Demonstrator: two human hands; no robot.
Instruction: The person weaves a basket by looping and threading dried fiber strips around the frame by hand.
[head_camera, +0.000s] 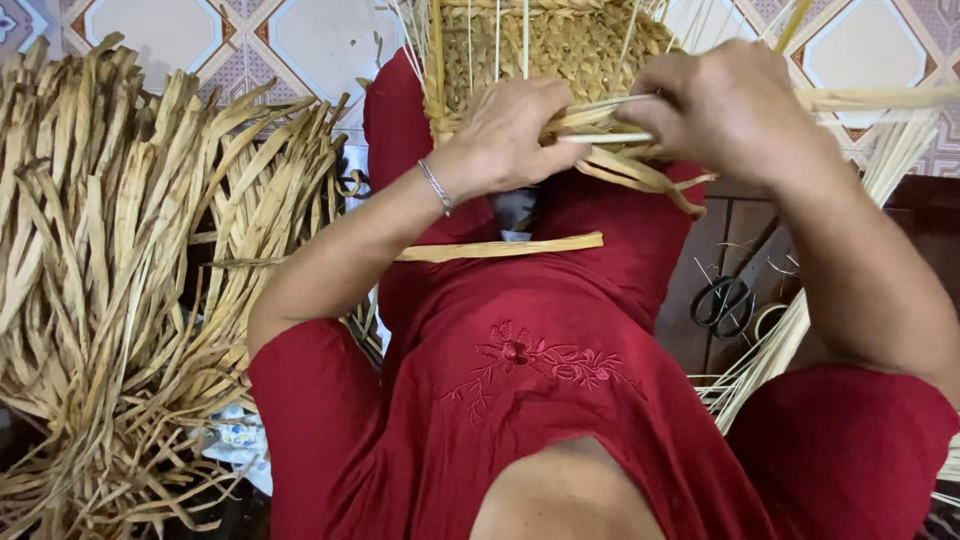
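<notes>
Head view, looking down the person's red embroidered dress (540, 370) toward the lap. At the upper centre of the frame a partly woven basket (560, 45) of dried plant fibre rests against the knees, its unwoven upright stakes (497, 30) fanning toward the top edge. The left hand (510, 135), a thin bracelet at its wrist, is closed against the lower rim of the weave, fingers curled over the bunched strands there. The right hand (725, 105), at the upper right, is closed on a pale flat weaving strand (880, 97) that runs off toward the right edge, pinching it where it meets the rim.

Step in hand, as judged: a weaver strand is being threaded and drawn tight across the stakes at the working edge, the left hand bracing the row and the right supplying tension. The next move would call for keeping that tension while the strand passes behind the adjoining stake, without letting the braced row loosen.

A loose flat strip (500, 247) lies across the lap at centre. A large heap of dried leaf strips (130, 270) fills the left of the frame on the tiled floor (320, 35). Black-handled scissors (722, 303) lie at right of centre on a dark surface (735, 225), beside a bundle of pale thin stalks (775, 350).
</notes>
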